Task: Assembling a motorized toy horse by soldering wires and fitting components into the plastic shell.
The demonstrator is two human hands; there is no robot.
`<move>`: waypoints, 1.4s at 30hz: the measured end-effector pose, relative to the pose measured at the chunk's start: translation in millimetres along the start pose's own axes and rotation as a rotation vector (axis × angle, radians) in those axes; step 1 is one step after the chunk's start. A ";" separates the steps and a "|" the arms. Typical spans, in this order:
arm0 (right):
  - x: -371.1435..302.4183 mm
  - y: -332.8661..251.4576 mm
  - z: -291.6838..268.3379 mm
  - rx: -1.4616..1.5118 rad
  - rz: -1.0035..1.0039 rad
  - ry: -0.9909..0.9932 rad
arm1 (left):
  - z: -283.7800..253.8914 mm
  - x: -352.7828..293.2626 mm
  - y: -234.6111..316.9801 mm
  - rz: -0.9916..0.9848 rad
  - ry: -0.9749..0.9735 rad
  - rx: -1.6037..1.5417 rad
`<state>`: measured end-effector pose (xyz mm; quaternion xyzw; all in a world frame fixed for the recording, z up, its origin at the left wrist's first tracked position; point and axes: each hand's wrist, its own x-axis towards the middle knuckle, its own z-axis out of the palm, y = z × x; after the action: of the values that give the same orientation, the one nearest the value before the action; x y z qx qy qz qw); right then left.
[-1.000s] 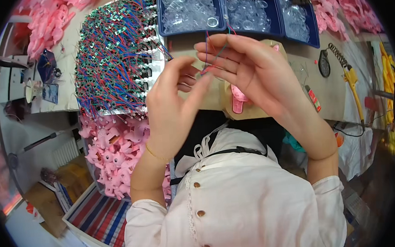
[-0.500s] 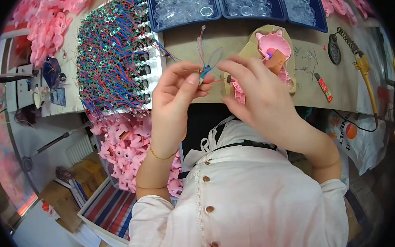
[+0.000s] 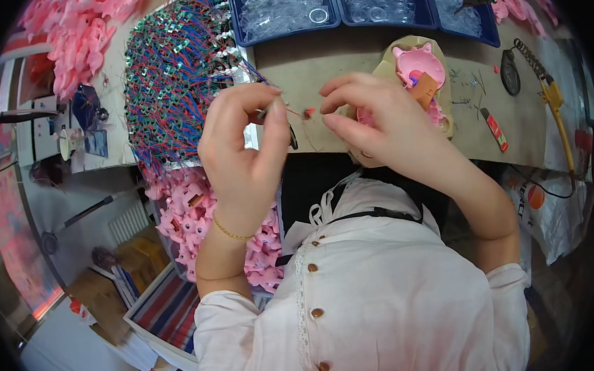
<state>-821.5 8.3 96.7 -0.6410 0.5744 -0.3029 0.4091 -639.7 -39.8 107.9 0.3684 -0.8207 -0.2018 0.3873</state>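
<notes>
Left grip (image 3: 243,144) pinches a red wire (image 3: 294,111), which sticks out rightward.

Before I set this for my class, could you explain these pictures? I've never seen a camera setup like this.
There is no machine here, just a person's bare hands. Every picture comes from one wide fisheye camera worn on the head, looking down, so straight edges bend near the rim.

On the table lie a mass of coloured wires at left, blue trays of clear plastic pieces along the back, and a pink toy part at right.

The left hand has thumb and forefinger close together near a thin red wire; its grip is too hidden to tell. The right hand is open and seems to hold nothing.
</notes>
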 end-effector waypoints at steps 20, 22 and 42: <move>16.3 -5.8 -34.4 -0.365 -0.429 0.592 | 2.4 -23.5 -13.8 -1.110 -0.199 -1.549; -30.9 -22.3 -30.6 -0.037 -0.231 0.638 | 5.9 -24.3 -2.3 -1.134 -0.065 -1.508; -2.4 -3.5 -23.1 -0.021 -0.198 0.124 | 4.3 -19.6 6.9 -0.809 -0.215 -0.974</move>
<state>-840.0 6.6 111.1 -0.6790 0.5355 -0.3750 0.3340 -637.8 -20.3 99.9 0.4087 -0.4655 -0.7174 0.3188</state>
